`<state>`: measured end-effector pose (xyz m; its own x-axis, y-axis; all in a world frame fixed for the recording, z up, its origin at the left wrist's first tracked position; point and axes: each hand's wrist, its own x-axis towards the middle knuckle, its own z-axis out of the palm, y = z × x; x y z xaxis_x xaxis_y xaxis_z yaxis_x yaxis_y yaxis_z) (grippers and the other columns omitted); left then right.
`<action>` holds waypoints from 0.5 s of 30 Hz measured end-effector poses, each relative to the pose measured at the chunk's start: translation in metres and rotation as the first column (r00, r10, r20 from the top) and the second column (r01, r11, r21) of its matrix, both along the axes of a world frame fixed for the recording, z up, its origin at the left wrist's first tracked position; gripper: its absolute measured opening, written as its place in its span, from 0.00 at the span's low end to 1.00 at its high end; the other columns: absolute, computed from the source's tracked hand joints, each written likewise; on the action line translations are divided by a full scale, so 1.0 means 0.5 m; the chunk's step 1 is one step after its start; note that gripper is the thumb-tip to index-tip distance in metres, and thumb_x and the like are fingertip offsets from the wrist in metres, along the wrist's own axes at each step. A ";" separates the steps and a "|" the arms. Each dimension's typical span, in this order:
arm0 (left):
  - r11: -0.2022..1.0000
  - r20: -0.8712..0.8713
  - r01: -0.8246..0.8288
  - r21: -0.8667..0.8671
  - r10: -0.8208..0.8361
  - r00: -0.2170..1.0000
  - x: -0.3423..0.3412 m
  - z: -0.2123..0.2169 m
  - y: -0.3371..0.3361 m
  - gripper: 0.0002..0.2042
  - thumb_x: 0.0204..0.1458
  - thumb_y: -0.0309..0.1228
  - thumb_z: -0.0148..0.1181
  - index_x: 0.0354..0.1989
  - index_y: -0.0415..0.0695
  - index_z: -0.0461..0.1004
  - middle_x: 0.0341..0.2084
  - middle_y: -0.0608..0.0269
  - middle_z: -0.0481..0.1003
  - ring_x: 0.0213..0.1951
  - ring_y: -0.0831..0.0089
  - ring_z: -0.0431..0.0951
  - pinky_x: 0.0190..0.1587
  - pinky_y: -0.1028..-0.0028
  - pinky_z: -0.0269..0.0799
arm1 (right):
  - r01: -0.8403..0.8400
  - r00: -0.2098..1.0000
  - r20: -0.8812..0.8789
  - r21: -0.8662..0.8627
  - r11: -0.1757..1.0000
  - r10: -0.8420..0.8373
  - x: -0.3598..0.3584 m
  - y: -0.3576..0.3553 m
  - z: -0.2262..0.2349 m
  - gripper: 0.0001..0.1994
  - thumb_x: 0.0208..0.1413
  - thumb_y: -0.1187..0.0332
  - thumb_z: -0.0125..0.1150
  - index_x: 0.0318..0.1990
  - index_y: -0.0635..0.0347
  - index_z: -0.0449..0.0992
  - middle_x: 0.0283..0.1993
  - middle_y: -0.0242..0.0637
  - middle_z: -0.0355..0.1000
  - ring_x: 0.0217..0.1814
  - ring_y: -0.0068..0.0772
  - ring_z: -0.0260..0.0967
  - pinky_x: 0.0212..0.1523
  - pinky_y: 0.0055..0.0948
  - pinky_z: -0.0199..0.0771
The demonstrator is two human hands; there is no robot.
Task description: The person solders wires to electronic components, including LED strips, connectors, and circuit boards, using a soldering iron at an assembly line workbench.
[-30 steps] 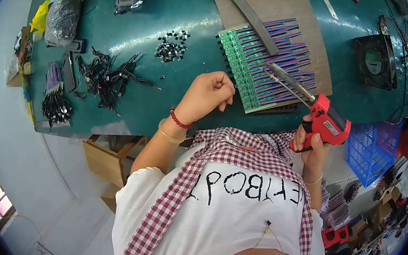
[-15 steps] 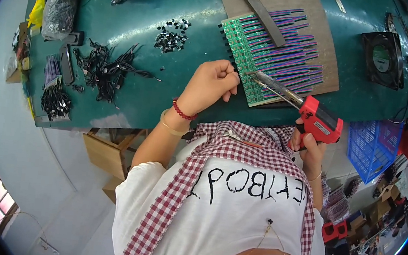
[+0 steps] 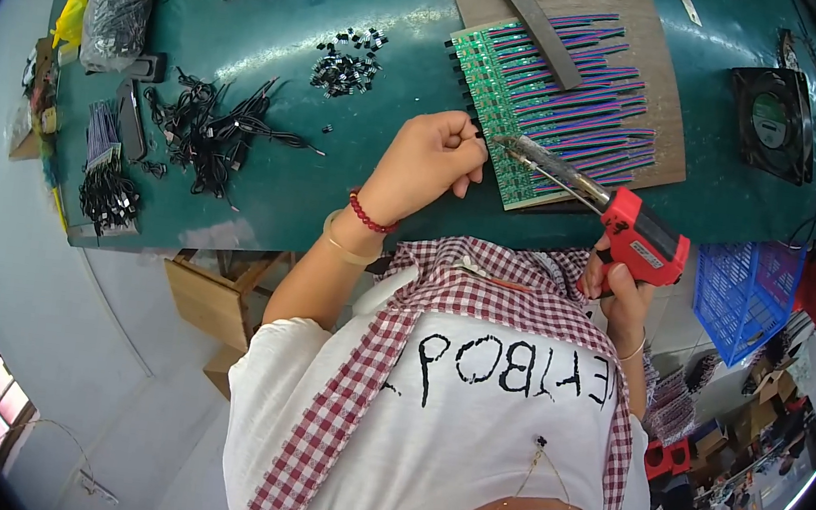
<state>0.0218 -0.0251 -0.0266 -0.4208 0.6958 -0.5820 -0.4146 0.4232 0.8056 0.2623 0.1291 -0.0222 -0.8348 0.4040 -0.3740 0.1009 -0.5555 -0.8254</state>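
My right hand is wrapped round the red handle of a soldering gun. Its long metal tip reaches left onto the green circuit board panel, near the panel's left edge. Pink, blue and black wires run in rows from the panel toward the right. Beside that left edge, my left hand is closed with fingertips pinched together, close to the gun's tip. What lies between these fingertips is too small and hidden to name. Small black parts stick out along the panel's left edge above my left hand.
A grey bar lies across the wires on a brown board. Left of it are a pile of small black connectors, tangled black cables and a stuffed plastic bag. A black fan stands at right, above a blue crate.
The whole view has shifted slightly, so the panel and table things sit a little differently. Both hands keep their grips, and the gun's tip stays at the panel's left side.
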 end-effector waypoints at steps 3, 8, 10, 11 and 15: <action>1.000 0.017 0.000 0.014 0.000 1.000 0.000 0.000 0.000 0.03 0.49 0.26 0.50 0.26 0.41 0.68 0.18 0.68 0.72 0.16 0.86 0.68 0.16 0.87 0.56 | 0.010 1.000 0.009 -0.003 1.000 -0.010 0.001 -0.001 -0.001 0.17 0.53 0.62 0.57 0.42 0.68 0.66 0.21 0.35 0.64 0.19 0.21 0.59 0.20 0.21 0.60; 1.000 0.009 -0.003 0.013 0.003 1.000 0.000 -0.002 0.000 0.03 0.49 0.26 0.50 0.26 0.41 0.68 0.18 0.67 0.72 0.16 0.86 0.67 0.16 0.87 0.56 | 0.004 0.999 0.038 0.016 1.000 -0.005 0.001 -0.003 -0.001 0.16 0.52 0.61 0.58 0.36 0.68 0.66 0.20 0.35 0.64 0.18 0.21 0.59 0.19 0.20 0.60; 1.000 0.004 -0.008 0.012 0.008 1.000 0.002 -0.002 0.001 0.03 0.49 0.26 0.50 0.26 0.41 0.68 0.18 0.68 0.72 0.16 0.87 0.67 0.16 0.87 0.56 | -0.021 0.999 0.027 0.013 1.000 0.020 0.002 -0.002 -0.002 0.17 0.52 0.59 0.58 0.32 0.68 0.66 0.20 0.35 0.63 0.18 0.21 0.59 0.19 0.20 0.60; 1.000 -0.001 -0.014 0.010 0.014 1.000 0.003 -0.002 0.001 0.03 0.49 0.26 0.50 0.26 0.41 0.68 0.18 0.68 0.71 0.16 0.87 0.67 0.17 0.87 0.56 | -0.021 0.999 0.027 0.013 1.000 0.021 0.001 -0.003 -0.001 0.17 0.52 0.59 0.58 0.32 0.68 0.66 0.20 0.35 0.63 0.18 0.21 0.59 0.19 0.20 0.60; 1.000 0.002 -0.015 0.011 0.015 1.000 0.002 0.001 0.001 0.03 0.49 0.26 0.50 0.26 0.41 0.68 0.18 0.68 0.71 0.16 0.87 0.67 0.17 0.87 0.56 | -0.024 0.999 0.045 0.044 0.999 0.022 0.003 -0.007 0.004 0.17 0.52 0.59 0.57 0.32 0.68 0.66 0.20 0.35 0.63 0.18 0.21 0.59 0.19 0.19 0.59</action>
